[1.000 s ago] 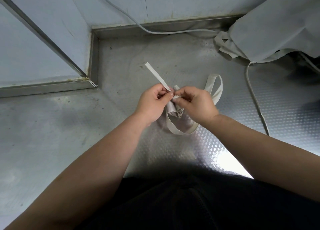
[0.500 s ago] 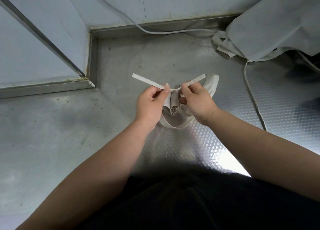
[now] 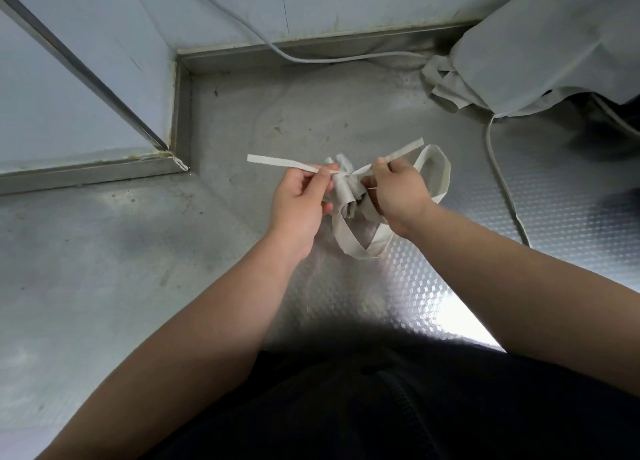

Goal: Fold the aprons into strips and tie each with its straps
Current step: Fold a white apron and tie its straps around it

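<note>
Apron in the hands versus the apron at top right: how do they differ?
The held apron is bunched into a small bundle; the top-right apron lies loose and spread. The held apron's straps are pinched by the left hand and right hand; the top-right apron's strap trails untouched. Both are pale grey cloth.

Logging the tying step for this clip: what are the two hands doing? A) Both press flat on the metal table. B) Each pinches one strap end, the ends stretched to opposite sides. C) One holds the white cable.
B: the left hand pinches the left strap end, the right hand pinches the right strap end, and the bundled apron sits between them.
</note>
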A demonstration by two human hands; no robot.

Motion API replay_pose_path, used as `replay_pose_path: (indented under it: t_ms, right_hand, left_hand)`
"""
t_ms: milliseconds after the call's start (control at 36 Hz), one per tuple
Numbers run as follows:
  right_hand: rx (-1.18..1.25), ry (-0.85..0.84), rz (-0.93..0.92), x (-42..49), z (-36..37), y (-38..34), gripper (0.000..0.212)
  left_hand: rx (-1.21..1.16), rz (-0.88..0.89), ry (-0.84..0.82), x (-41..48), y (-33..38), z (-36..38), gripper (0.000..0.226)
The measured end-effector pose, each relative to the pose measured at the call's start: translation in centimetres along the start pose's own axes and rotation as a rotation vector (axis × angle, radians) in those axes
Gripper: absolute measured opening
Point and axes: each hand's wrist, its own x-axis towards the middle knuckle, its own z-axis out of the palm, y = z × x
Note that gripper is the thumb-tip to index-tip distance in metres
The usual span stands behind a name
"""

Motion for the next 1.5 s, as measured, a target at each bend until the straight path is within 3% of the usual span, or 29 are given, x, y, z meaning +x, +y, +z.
replay_pose_path:
  t_ms: [139,278,389,472,583,667,917,972,1056,1111,1278,1500]
  right_hand:
    - [-0.223,-0.074,-0.164,-0.7,-0.1,-0.4,0.031]
    - [-0.280,-0.163,-0.230,-1.7,-0.2,-0.1,0.025]
    - [-0.315,-0.114,-0.352,-1.7,-0.6,0.2,0.031]
    - [-0.368,-0.095,-0.280,-1.4,-0.6,0.0,0.042]
    - [-0.263,-0.081,-0.102,-0.7,-0.2,-0.2,0.038]
    - [-0.132,-0.075,0.008,-0.5,0.1,-0.3,0.030]
    - [-0.042,-0.102,0.125,-0.1,-0.1,-0.3,0.028]
    - [-0.098,-0.125,0.095,-0.4,-0.1,-0.2,0.030]
    - [-0.335,-0.147,-0.125,-1.2,-0.6,-0.6,0.030]
    - [-0.338,-0.170,-0.214,-1.4,-0.7,-1.1,0.025]
    - [-0.227,-0.061,-0.189,-0.6,-0.9,-0.5,0.035]
    - [-0.251,-0.062,-0.136,-0.5,-0.9,0.3,0.034]
  left_hand:
    - [0.075,0.067,-0.038,-0.3,-0.2,0.3,0.020]
    - [0.007,0.052,-0.010,-0.2,-0.2,0.4,0.017]
    - [0.055,0.073,-0.019,0.0,-0.3,0.1,0.018]
    - [0.063,0.072,-0.060,-0.2,-0.4,0.2,0.020]
    - [0.067,0.057,-0.104,-0.3,-0.5,0.5,0.021]
    - [0.097,0.066,-0.070,0.1,-0.4,0.5,0.023]
    - [0.044,0.019,0.074,0.2,-0.3,-0.6,0.026]
    - [0.049,0.007,0.063,0.2,-0.3,-0.9,0.025]
    - [0.075,0.019,0.026,0.1,-0.2,-1.0,0.023]
    - [0.083,0.034,0.000,0.0,0.1,-0.8,0.021]
    - [0.061,0.040,-0.140,-0.4,0.7,0.5,0.020]
    - [0.197,0.103,-0.195,-1.0,0.0,0.1,0.019]
